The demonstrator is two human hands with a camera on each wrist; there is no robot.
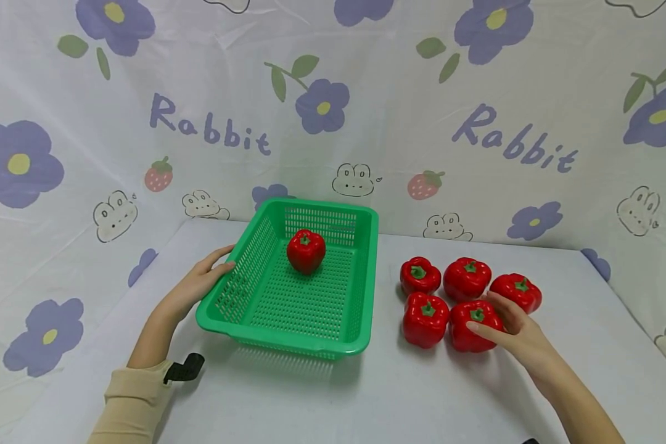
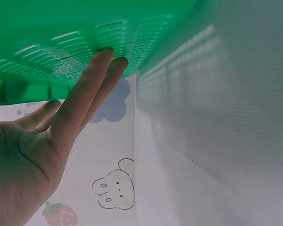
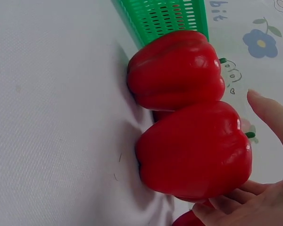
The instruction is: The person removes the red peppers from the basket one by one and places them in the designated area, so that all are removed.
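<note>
Head view shows the right hand (image 1: 513, 333) curled around the near-right red pepper (image 1: 472, 325), thumb on its front and fingers over its far side, gripping it where it stands on the white table (image 1: 422, 394), stem up. It is the front right one of a cluster of five peppers (image 1: 466, 277), touching its neighbour on the left (image 1: 425, 319), with bare table in front and to the right. The green basket (image 1: 361, 271) sits left of the cluster, long axis running away from the person, one pepper (image 1: 306, 250) inside near its far end. The left hand (image 1: 202, 282) rests with straight fingers against the basket's left wall, holding nothing. In the right wrist view the hand is largely cut off at the frame edge.
</note>
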